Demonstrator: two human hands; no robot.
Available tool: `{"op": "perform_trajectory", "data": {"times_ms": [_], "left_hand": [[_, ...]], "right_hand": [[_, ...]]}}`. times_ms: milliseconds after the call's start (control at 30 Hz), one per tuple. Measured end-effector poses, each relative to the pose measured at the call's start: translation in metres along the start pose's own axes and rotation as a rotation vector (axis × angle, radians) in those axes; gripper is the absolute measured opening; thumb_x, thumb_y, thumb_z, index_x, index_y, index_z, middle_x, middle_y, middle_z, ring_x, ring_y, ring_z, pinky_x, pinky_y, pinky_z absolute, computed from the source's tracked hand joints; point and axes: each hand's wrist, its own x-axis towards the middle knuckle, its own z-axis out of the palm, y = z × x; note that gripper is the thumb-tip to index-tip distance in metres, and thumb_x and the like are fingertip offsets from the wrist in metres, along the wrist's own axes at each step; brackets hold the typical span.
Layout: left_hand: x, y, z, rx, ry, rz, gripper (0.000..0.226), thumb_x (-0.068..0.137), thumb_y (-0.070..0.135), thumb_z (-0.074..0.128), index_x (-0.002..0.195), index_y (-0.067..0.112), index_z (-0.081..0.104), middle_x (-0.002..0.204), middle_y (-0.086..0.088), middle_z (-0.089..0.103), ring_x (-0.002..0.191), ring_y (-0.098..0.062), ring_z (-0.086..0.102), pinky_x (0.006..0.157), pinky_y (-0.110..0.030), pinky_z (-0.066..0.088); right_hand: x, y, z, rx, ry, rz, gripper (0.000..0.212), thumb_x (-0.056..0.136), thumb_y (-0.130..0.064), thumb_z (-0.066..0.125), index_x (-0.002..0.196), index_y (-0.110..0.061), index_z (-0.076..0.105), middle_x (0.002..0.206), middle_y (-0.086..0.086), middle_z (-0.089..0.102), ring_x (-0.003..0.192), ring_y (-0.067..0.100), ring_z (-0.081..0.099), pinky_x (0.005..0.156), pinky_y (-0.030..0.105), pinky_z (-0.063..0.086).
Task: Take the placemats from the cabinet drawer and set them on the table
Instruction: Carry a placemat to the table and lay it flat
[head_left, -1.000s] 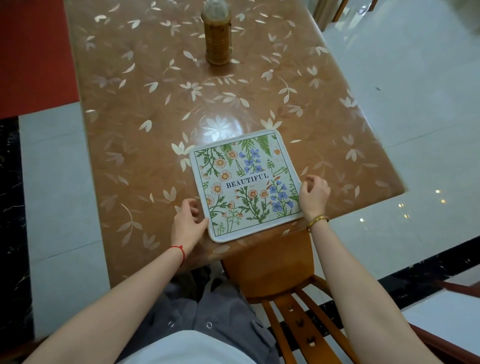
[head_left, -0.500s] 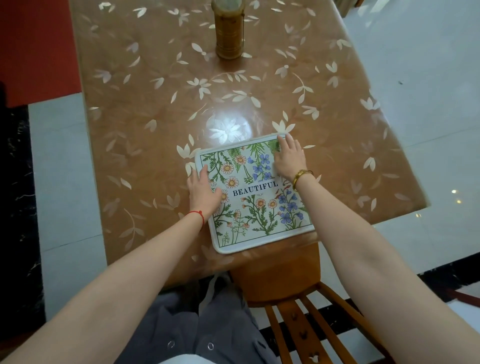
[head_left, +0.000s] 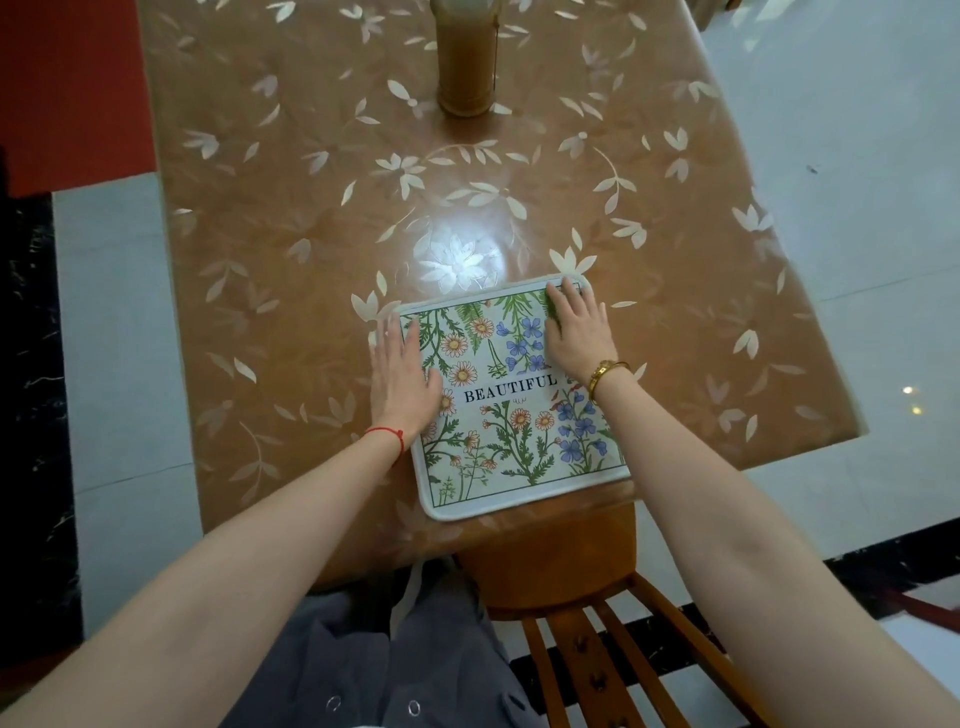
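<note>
A square floral placemat (head_left: 511, 415) printed with the word BEAUTIFUL lies flat on the brown leaf-patterned table (head_left: 322, 218), close to the near edge. My left hand (head_left: 402, 371) rests palm down on the mat's left edge, fingers spread, partly over the table. My right hand (head_left: 576, 332) lies flat on the mat's far right corner, fingers together and pointing away from me. Neither hand grips the mat. No cabinet or drawer is in view.
A tall brown bottle (head_left: 466, 57) stands at the far middle of the table. A wooden chair (head_left: 561, 566) is tucked under the near edge just below the mat. Shiny white floor tiles (head_left: 857, 156) lie to the right, and a red surface (head_left: 67, 88) at far left.
Both hands moved from the mat's near corners up onto its surface, then slid farther toward its far corners. The mat stays in place on the table.
</note>
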Motion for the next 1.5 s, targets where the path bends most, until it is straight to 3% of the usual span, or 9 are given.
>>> {"op": "perform_trajectory", "data": {"times_ms": [100, 267, 467, 633, 833, 1200, 1400, 1500], "left_hand": [[0.015, 0.01, -0.003, 0.123, -0.112, 0.117, 0.068, 0.099, 0.035, 0.039, 0.158, 0.024, 0.008, 0.167, -0.005, -0.008, 0.152, -0.031, -0.015, 0.123, -0.052, -0.003], [0.027, 0.011, 0.003, 0.197, -0.296, 0.096, 0.069, 0.1, 0.049, 0.035, 0.157, 0.034, 0.0, 0.165, 0.0, -0.017, 0.149, -0.038, -0.02, 0.118, -0.057, -0.005], [0.021, -0.012, -0.004, 0.164, -0.25, 0.085, 0.071, 0.102, 0.038, 0.033, 0.158, 0.017, -0.005, 0.166, -0.004, -0.013, 0.153, -0.023, -0.012, 0.125, -0.044, 0.008], [-0.007, -0.017, 0.004, 0.146, -0.24, 0.038, 0.069, 0.103, 0.034, 0.026, 0.156, 0.009, -0.01, 0.164, -0.009, -0.017, 0.152, -0.022, -0.014, 0.125, -0.039, -0.001], [-0.037, -0.026, 0.018, 0.185, -0.253, 0.079, 0.072, 0.103, 0.041, 0.023, 0.154, 0.011, -0.018, 0.163, -0.005, -0.024, 0.151, -0.019, -0.018, 0.124, -0.039, -0.003], [-0.093, -0.03, 0.024, 0.291, -0.338, 0.202, 0.075, 0.103, 0.04, 0.026, 0.151, 0.008, -0.022, 0.16, -0.01, -0.028, 0.15, -0.022, -0.022, 0.125, -0.038, -0.004], [-0.115, -0.029, 0.028, 0.308, -0.381, 0.203, 0.08, 0.103, 0.038, 0.032, 0.145, 0.01, -0.03, 0.159, -0.01, -0.03, 0.15, -0.023, -0.022, 0.125, -0.04, -0.002], [-0.115, -0.024, 0.027, 0.339, -0.384, 0.179, 0.078, 0.104, 0.033, 0.034, 0.15, 0.007, -0.024, 0.159, -0.011, -0.029, 0.15, -0.024, -0.021, 0.124, -0.04, -0.003]], "right_hand": [[0.0, 0.0, 0.004, -0.092, -0.069, -0.066, 0.057, 0.101, -0.038, 0.025, 0.154, -0.028, 0.009, 0.163, 0.001, 0.003, 0.149, 0.029, -0.002, 0.12, 0.048, 0.004], [-0.003, 0.01, 0.007, -0.121, -0.076, -0.059, 0.062, 0.1, -0.048, 0.024, 0.154, -0.029, -0.001, 0.162, -0.001, -0.006, 0.15, 0.023, -0.006, 0.121, 0.042, 0.0], [-0.005, 0.017, 0.002, -0.07, -0.084, 0.012, 0.062, 0.102, -0.04, 0.018, 0.154, -0.014, -0.004, 0.162, 0.002, -0.006, 0.149, 0.017, -0.006, 0.122, 0.038, -0.001], [-0.024, 0.014, 0.018, -0.081, -0.052, -0.024, 0.066, 0.101, -0.044, 0.016, 0.153, -0.009, -0.007, 0.161, 0.005, -0.01, 0.149, 0.017, -0.009, 0.122, 0.037, -0.002], [-0.061, 0.029, 0.034, -0.112, -0.037, -0.029, 0.065, 0.102, -0.043, 0.013, 0.152, -0.01, -0.011, 0.16, 0.005, -0.015, 0.148, 0.014, -0.013, 0.121, 0.032, -0.006], [-0.124, 0.037, 0.047, -0.158, -0.051, -0.002, 0.063, 0.102, -0.042, 0.01, 0.152, -0.009, -0.01, 0.159, 0.004, -0.017, 0.147, 0.015, -0.015, 0.122, 0.035, -0.003], [-0.154, 0.04, 0.056, -0.127, -0.082, 0.076, 0.067, 0.102, -0.044, 0.015, 0.151, -0.008, -0.012, 0.157, 0.004, -0.022, 0.147, 0.016, -0.017, 0.121, 0.032, -0.007], [-0.164, 0.041, 0.059, -0.105, -0.103, 0.149, 0.064, 0.103, -0.039, 0.013, 0.15, -0.007, -0.016, 0.155, 0.008, -0.026, 0.147, 0.02, -0.018, 0.121, 0.034, -0.006]]}}
